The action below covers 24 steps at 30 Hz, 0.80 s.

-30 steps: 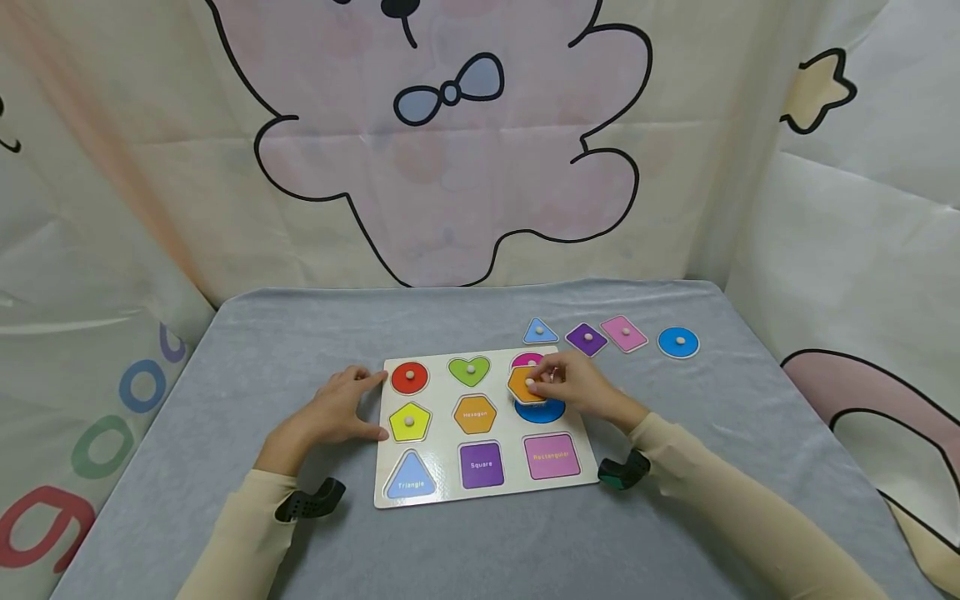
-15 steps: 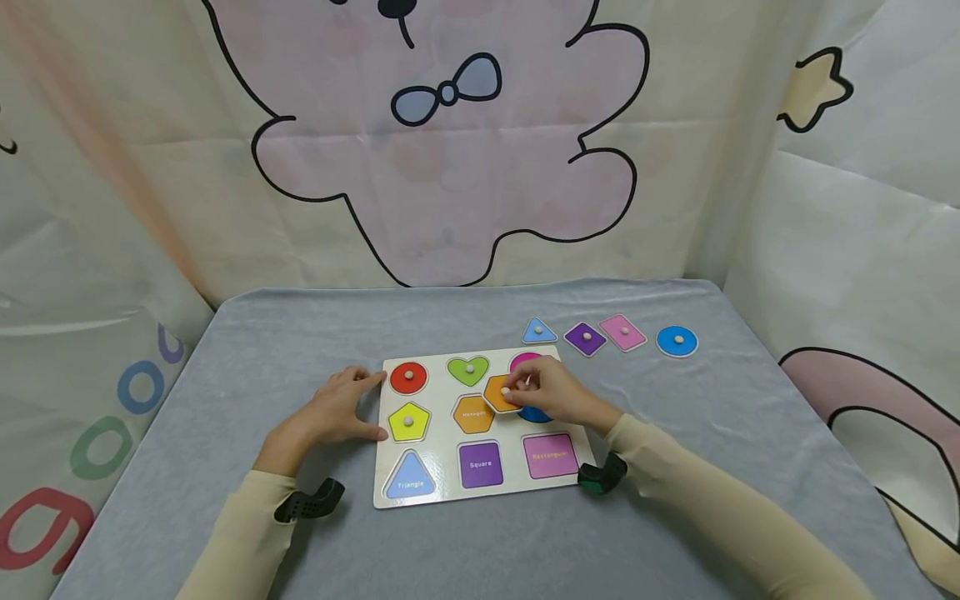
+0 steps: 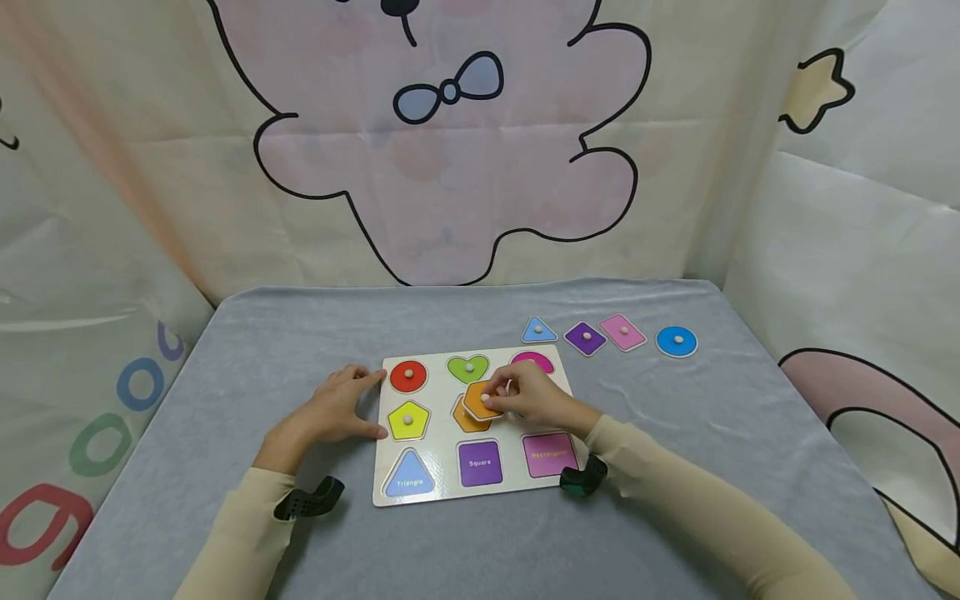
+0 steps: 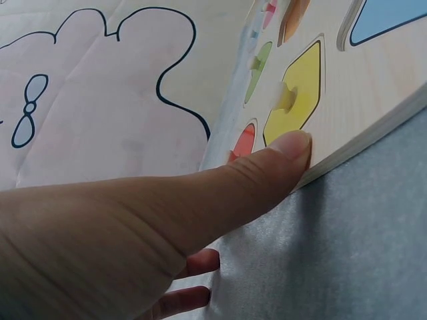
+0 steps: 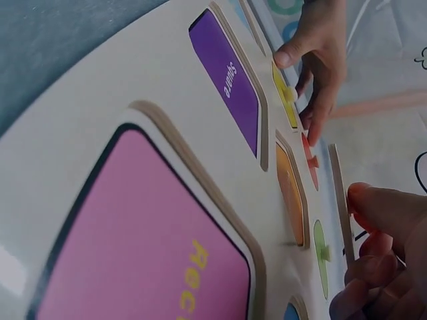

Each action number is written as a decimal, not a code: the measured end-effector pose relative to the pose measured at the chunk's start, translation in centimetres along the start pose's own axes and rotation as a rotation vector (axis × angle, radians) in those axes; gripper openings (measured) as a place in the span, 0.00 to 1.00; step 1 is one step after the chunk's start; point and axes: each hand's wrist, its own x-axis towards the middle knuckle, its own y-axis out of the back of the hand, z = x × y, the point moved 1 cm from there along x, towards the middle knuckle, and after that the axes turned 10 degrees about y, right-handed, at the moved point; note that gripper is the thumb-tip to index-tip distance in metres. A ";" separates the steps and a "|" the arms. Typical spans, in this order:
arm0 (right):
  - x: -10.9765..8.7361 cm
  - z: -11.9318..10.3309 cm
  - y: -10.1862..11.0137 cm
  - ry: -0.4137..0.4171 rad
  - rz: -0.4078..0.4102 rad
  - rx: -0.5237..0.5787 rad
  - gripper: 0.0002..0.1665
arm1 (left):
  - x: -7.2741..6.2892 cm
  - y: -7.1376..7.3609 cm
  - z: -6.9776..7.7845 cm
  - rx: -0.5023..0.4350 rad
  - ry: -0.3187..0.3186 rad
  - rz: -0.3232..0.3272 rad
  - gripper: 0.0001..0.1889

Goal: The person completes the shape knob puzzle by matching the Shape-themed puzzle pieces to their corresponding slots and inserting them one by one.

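Your right grip (image 3: 534, 395) is pinching the orange hexagon piece (image 3: 476, 402), having carried it leftward; it is hovering partly over the orange recess (image 3: 468, 425) in the board (image 3: 445, 454). Your left grip (image 3: 330, 410) is staying uncurled, touching the board's left edge.

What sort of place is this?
Looks like a small staged tabletop booth, perhaps for recording: a cartoon-printed backdrop behind, a grey-draped table, and a shape-puzzle board on it.
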 end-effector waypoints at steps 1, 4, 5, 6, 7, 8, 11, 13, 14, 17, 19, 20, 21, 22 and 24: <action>0.1 -0.1 -0.2 0.000 -0.004 0.000 0.05 | 0.0 0.0 0.0 0.000 0.002 -0.002 0.53; 0.3 -0.2 -0.6 0.000 -0.012 0.005 0.05 | -0.1 -0.1 -0.1 0.001 0.006 -0.004 0.53; 0.4 -0.2 -0.8 0.000 -0.013 0.011 0.05 | -0.1 -0.1 -0.2 0.001 0.008 -0.004 0.53; 0.4 -0.2 -0.9 0.000 -0.014 0.020 0.05 | -0.1 -0.2 -0.2 0.002 0.009 -0.004 0.54; 0.5 -0.2 -1.1 -0.001 -0.014 0.028 0.05 | -0.1 -0.2 -0.2 0.003 0.009 -0.002 0.53; 0.5 -0.2 -1.2 -0.002 -0.014 0.035 0.05 | 0.0 -0.2 -0.3 0.005 0.008 0.001 0.53; 0.6 -0.1 -1.5 -0.008 -0.019 0.047 0.04 | -0.1 -0.3 -0.3 0.004 0.011 0.003 0.53; 0.7 -0.1 -1.6 -0.020 -0.026 0.051 0.04 | 0.0 -0.2 -0.2 0.002 0.012 0.003 0.53; 0.7 -0.1 -1.7 -0.026 -0.031 0.052 0.04 | 0.0 -0.3 -0.2 -0.001 0.015 0.002 0.53; 0.8 -0.1 -1.7 -0.043 -0.039 0.056 0.04 | 0.0 -0.2 -0.2 -0.003 0.016 -0.003 0.53; 0.7 -0.1 -1.7 -0.048 -0.040 0.056 0.04 | 0.1 -0.1 -0.1 -0.004 0.015 -0.006 0.53; 0.7 -0.1 -1.7 -0.050 -0.040 0.053 0.04 | 0.1 -0.1 -0.1 -0.002 0.012 -0.007 0.53; 0.7 -0.1 -1.7 -0.050 -0.040 0.051 0.04 | 0.1 0.0 -0.1 -0.002 0.011 -0.008 0.53; 0.7 -0.1 -1.7 -0.048 -0.039 0.047 0.04 | 0.2 0.0 -0.1 0.001 0.006 -0.008 0.54; 0.7 0.0 -1.7 -0.044 -0.039 0.042 0.04 | 0.2 0.1 -0.1 0.003 0.000 -0.008 0.53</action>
